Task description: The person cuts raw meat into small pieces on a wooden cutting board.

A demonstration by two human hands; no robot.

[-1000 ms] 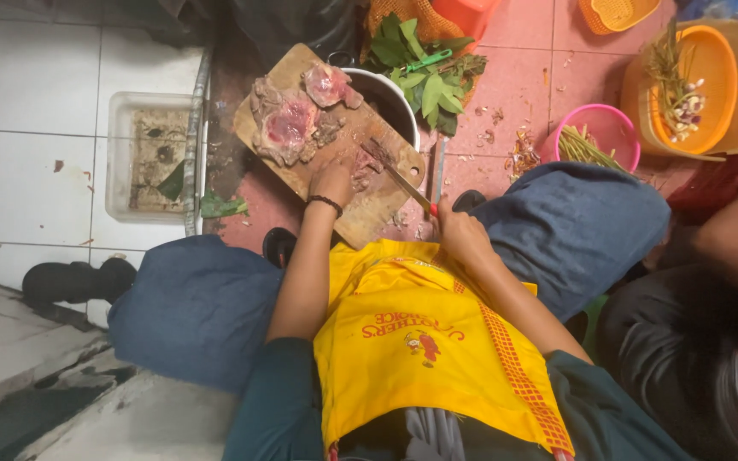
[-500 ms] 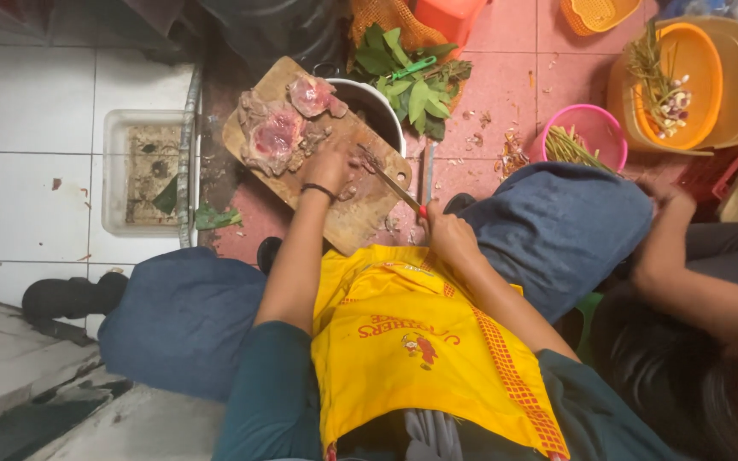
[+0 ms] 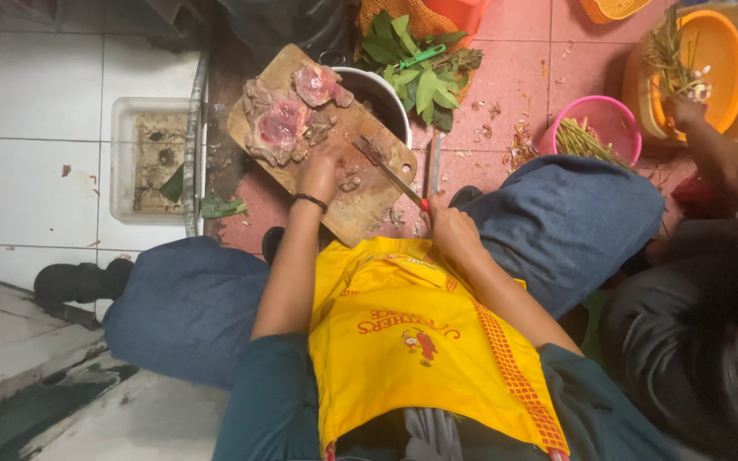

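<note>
Left hand (image 3: 321, 173) pressed flat on small meat pieces (image 3: 348, 182) mid cutting board (image 3: 360, 205). Right hand (image 3: 449, 229) clenched round knife (image 3: 390, 173), blade angled over the pieces. Beyond the fingers, large raw meat chunks (image 3: 282, 119) at the board's far end.

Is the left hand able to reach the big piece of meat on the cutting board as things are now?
Probably yes. The left hand rests on the cutting board, close to the big piece of meat, with only small scraps between. The knife in the right hand lies to the other side.
</note>
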